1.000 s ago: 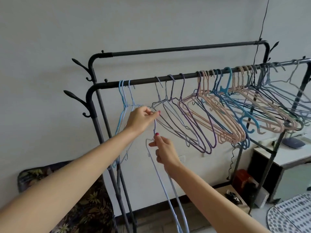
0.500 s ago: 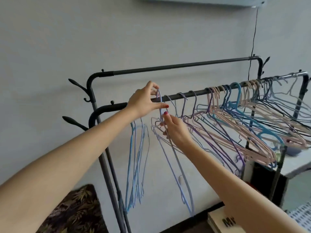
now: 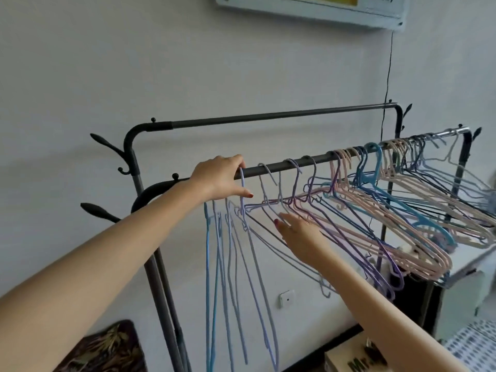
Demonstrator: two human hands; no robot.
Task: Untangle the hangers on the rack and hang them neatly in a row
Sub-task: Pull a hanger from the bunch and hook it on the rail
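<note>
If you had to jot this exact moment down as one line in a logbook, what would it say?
left hand: holds lilac wire hanger at dark metal front rail | right hand: open, reaching into purple and pink tangled hangers | untangling unfinished

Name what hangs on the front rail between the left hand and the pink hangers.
Head view: a few lilac wire hangers hook the front rail.

The one camera sits on the person's head, close to the rack, looking forward and a bit up along its front bar toward the wall, with both arms reaching in.
</note>
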